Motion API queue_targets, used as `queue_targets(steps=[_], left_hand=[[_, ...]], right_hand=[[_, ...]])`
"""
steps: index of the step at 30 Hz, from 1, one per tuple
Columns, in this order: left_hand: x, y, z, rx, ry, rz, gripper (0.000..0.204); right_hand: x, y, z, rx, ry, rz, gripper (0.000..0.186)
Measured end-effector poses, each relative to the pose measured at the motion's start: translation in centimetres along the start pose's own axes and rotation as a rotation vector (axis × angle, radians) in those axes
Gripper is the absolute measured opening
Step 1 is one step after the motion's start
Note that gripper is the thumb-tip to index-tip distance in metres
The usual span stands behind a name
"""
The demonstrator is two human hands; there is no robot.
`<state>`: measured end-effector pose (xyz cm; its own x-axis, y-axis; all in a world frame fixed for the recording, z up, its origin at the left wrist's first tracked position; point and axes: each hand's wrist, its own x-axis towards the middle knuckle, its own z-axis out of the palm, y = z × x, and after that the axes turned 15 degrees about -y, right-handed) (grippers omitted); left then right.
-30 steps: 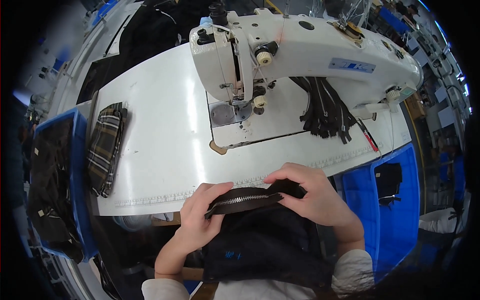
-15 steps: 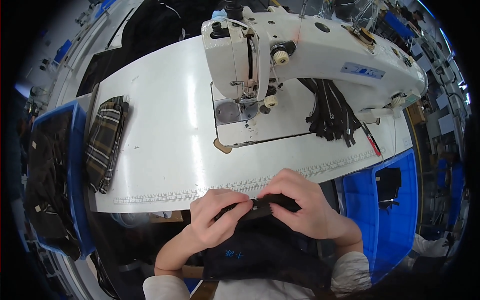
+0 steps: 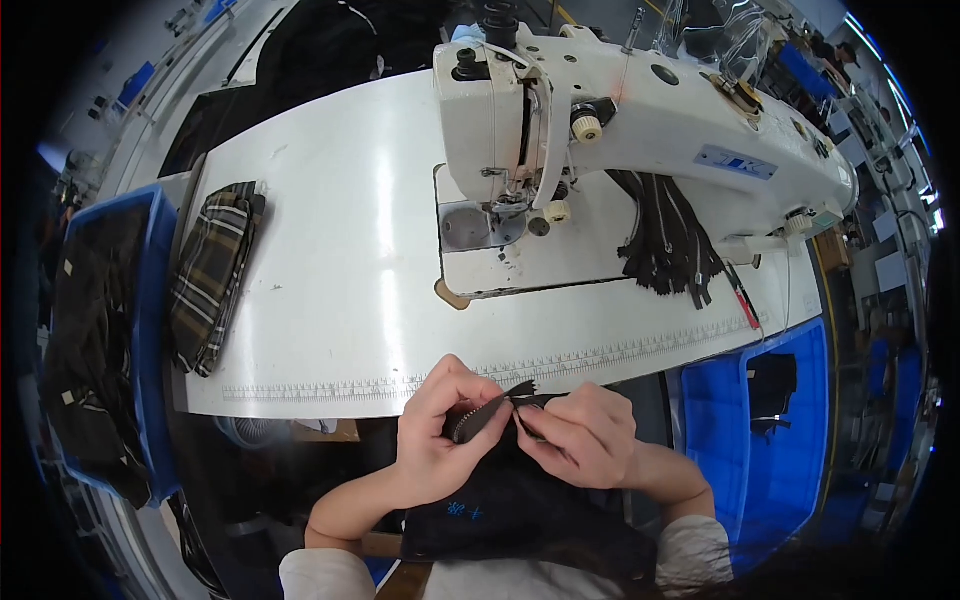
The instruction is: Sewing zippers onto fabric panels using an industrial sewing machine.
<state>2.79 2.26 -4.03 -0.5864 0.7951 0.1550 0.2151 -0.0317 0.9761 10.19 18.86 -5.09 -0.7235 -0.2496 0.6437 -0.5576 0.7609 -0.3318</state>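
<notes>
- Beyond the left edge of the tabletop (image 3: 330, 250), a blue bin (image 3: 152, 300) is holding heaped dark fabric (image 3: 100, 320); small pale tags (image 3: 68, 268) are showing on it, too small for reading.
- Along the left edge of the tabletop, a folded plaid cloth (image 3: 215, 270) in brown, black and white is lying lengthwise.
- Along the near edge, a printed ruler scale (image 3: 350, 388) is running toward the near right corner; its fine marks are showing, but its figures are blurring.
- The left hand (image 3: 445, 430) is curling around one stretch of a dark zipper (image 3: 520, 390), thumb and forefinger pinching it, with a row of metal teeth showing inside the bend.
- The dark zipper is bending between the two hands at the middle of the near edge, a loose tape end pointing up past the fingertips.
- Below the hands, a dark apron (image 3: 530, 525) is covering the lap and bearing a small blue handwritten mark (image 3: 465, 512).
- The right hand (image 3: 585, 435) is pinching the zipper between thumb and forefinger, the other fingers folding inward.
- Toward the far edge, a white sewing machine (image 3: 640, 120) is standing, its arm carrying a blue-and-silver lettered plate (image 3: 735, 162).
- Under that arm, a bundle of dark zippers (image 3: 670, 240) is fanning out.
- Near the right edge, a slim red-and-black tool (image 3: 745, 300) is lying beside the bundle.
- Beyond the near right corner, a second blue bin (image 3: 715, 420) is holding a dark cloth piece (image 3: 772, 385).
</notes>
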Motion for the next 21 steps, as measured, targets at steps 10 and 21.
queue_targets(steps=[10,21], left_hand=[[1.4,2.0,-3.0,-0.281,-0.3,-0.357,0.01],[2.1,2.0,-3.5,-0.44,-0.473,-0.45,0.01]], right_hand=[[2.4,0.6,-3.7,0.5,-0.322,0.273,0.02],[4.2,0.7,-5.5,0.651,-0.43,0.441,0.013]])
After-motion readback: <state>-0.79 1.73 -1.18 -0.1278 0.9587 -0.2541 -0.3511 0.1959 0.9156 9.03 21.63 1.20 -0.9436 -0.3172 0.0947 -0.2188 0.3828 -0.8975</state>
